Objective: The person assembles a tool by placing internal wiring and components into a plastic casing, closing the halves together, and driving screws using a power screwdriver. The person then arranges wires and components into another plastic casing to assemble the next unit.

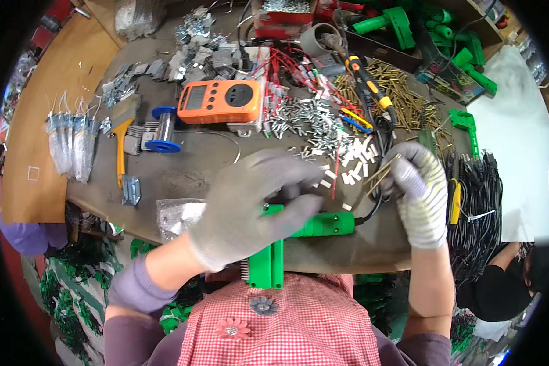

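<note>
My left hand (250, 204), in a pale glove, hovers over a green handheld device (266, 262) at the table's front edge. Its fingers are apart and slightly blurred, with no object visible in them. The device has a row of metal teeth on its left side. Its round green handle (329, 224) points right, and a black cord runs out of the end. To the right, my gloved right hand (416, 183) pinches a few long thin brass screws (381, 175) between thumb and fingers. Small white sleeves (355, 171) lie scattered between the two hands.
An orange meter (221, 102), a wire spool (164, 130) and a yellow-handled brush (121, 152) stand left. Brass screws (402, 85) and a screwdriver (368, 82) lie at the back. Bundled black cords (479, 207) hang right, near another person (497, 293).
</note>
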`<state>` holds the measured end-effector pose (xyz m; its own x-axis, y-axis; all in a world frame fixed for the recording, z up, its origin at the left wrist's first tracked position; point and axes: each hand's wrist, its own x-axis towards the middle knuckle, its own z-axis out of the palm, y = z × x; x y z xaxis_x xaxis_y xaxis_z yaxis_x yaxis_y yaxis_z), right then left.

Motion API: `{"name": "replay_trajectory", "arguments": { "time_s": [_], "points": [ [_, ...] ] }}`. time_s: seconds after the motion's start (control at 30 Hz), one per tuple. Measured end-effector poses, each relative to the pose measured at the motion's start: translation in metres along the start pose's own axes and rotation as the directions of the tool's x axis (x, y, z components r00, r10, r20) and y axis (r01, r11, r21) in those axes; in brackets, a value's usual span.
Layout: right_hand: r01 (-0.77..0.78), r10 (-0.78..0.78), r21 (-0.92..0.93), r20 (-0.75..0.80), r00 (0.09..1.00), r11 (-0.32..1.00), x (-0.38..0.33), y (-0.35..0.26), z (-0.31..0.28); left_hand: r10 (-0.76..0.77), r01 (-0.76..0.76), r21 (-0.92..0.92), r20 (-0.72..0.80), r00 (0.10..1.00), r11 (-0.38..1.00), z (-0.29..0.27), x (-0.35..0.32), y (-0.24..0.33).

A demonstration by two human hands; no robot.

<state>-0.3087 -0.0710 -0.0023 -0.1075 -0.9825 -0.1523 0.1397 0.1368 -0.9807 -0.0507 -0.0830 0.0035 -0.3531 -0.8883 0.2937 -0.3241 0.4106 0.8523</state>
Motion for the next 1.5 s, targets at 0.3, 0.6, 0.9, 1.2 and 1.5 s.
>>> {"name": "replay_trajectory", "arguments": {
  "time_s": [0.3, 0.6, 0.9, 1.2, 1.5],
  "points": [
    [0.19, -0.201, -0.227, -0.025, 0.979, 0.955, -0.059, 0.038, 0.058, -0.046, 0.063, -0.035, 0.37, 0.928, 0.997, -0.011, 0.022, -0.025],
    [0.511, -0.457, -0.448, 0.231, 0.859, 0.734, -0.079, 0.058, 0.06, -0.082, 0.172, -0.093, 0.601, 0.795, 0.981, -0.016, 0.023, -0.055],
    [0.661, -0.346, -0.738, 0.59, 0.73, 0.137, -0.075, 0.037, 0.061, 0.291, -0.396, 0.049, 0.596, 0.748, 0.917, 0.006, 0.031, -0.047],
    [0.725, -0.493, -0.664, 0.576, 0.652, 0.184, -0.052, 0.029, 0.016, 0.259, -0.228, -0.126, 0.551, 0.793, 0.965, 0.002, 0.019, -0.046],
    [-0.118, -0.516, -0.993, -0.109, 0.849, 0.016, -0.015, 0.055, -0.111, 0.245, -0.347, 0.249, 0.362, 0.899, 0.904, 0.01, 0.011, -0.032]
  ]
}}
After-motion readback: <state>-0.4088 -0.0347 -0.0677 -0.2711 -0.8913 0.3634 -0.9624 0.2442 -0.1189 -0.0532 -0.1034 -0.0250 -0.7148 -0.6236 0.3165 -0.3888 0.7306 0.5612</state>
